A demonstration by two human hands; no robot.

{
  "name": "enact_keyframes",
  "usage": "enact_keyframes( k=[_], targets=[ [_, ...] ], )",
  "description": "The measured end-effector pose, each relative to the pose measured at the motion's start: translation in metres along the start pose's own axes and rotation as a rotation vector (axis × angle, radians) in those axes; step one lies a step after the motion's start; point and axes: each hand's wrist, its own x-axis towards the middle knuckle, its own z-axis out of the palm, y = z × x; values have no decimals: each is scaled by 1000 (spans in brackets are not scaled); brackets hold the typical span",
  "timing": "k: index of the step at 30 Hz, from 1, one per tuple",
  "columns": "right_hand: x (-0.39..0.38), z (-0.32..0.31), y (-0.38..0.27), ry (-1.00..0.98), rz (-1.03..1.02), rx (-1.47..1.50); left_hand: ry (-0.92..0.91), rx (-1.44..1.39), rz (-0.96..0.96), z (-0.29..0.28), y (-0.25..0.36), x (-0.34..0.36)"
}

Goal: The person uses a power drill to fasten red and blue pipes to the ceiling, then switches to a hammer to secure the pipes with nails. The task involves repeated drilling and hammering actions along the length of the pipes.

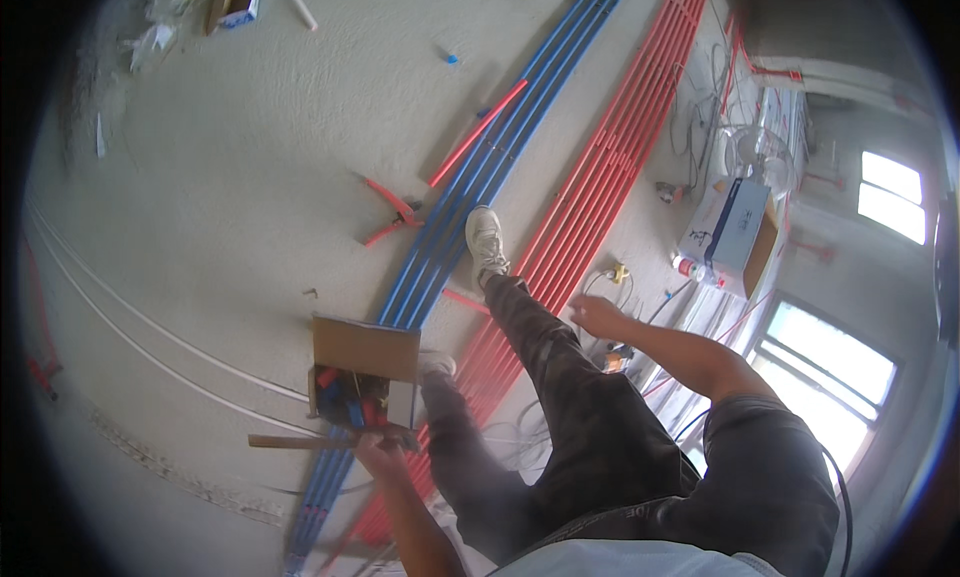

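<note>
My left hand (380, 457), low in the view, is closed around a hammer (290, 442) near its dark head. The wooden handle points left. Against that hand is an open cardboard box (365, 345) with a raised flap; red and blue pieces show inside, though I cannot make out their kind. Whether the hand also grips the box's edge is hidden. My right hand (597, 316) hangs over the red pipes' right side, its fingers curled and nothing visible in them.
Blue pipes (510, 137) and red pipes (620, 147) run along the floor under my feet. A loose red pipe (478, 134) and red-handled pipe cutters (400, 213) lie left of them. At right are a large carton (715, 232), a fan (758, 155) and cables.
</note>
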Motion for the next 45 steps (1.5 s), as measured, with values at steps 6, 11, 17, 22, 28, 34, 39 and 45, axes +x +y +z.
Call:
enact_keyframes(
  k=[6, 11, 17, 22, 28, 34, 39, 45],
  targets=[
    [-152, 81, 62, 41, 175, 258, -127, 889, 291, -37, 73, -38],
    [-236, 117, 96, 148, 402, 424, -112, 1081, 424, 25, 124, -86],
    [-275, -28, 129, 85, 594, 1032, -242, 1123, 620, 188, 148, -123],
    [-310, -122, 205, 431, 698, 1319, -389, 706, 376, 380, 120, -111],
    [-377, -251, 281, 654, 819, 1572, -345, 564, -25, 661, 49, -111],
    [-431, -203, 311, 638, 1004, 2022, -514, 860, -163, 971, -58, -156],
    [-411, -287, 338, 524, 929, 1840, -511, 763, -22, 1147, -154, -153],
    [-355, -310, 532, 582, 719, 1369, -433, 733, -55, 1296, -261, -212]
  ],
)
